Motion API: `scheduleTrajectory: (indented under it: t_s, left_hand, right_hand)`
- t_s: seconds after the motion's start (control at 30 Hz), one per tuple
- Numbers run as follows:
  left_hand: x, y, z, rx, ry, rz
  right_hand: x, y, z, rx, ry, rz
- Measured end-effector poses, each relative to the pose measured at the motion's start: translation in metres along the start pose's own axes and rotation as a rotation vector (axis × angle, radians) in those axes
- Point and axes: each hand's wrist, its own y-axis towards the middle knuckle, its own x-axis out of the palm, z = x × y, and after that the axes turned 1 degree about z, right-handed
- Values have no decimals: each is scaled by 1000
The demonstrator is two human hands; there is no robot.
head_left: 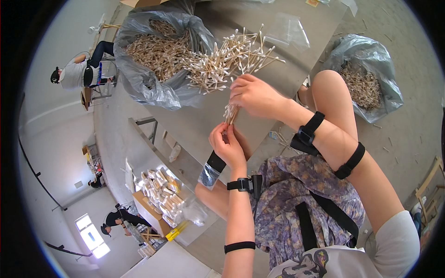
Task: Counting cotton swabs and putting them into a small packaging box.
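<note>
Cotton swabs [215,69] lay heaped and mostly ungathered at a grey bag [141,78] toward the table's [194,127] far edge. By its near edge, my left hand [227,143] pinched one small gathered bundle [231,115]; my right hand [250,95] curled at its top, grip unclear.

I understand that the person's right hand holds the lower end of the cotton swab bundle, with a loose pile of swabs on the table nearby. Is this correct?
Not quite: the head view shows the left hand holding the lower end of the bundle. The loose pile of swabs is on the table nearby.
</note>
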Motion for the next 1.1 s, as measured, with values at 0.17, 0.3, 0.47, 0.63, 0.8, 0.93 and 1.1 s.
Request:
scheduleTrajectory:
  t_s: [0.17,0.3,0.47,0.63,0.8,0.93,1.1]
  left_hand:
    - [0,-1,-6,22,41,31]
    - [1,-4,-10,-40,44,71]
    - [2,-5,-7,-118,-21,127]
    - [-14,-14,-8,-20,103,15]
    - [-14,-8,3,-46,162,-62]
    - [3,-4,14,43,235,-237]
    - [23,-1,13,104,456,-270]
  right_hand:
    - [-6,2,12,74,-99,83]
    - [-9,2,18,130,-255,210]
    - [-7,5,17,203,-360,253]
    - [-2,13,1,136,-179,363]
    - [6,0,-9,19,-6,102]
    - [6,-2,-9,41,-43,30]
    - [0,-8,-9,70,-72,40]
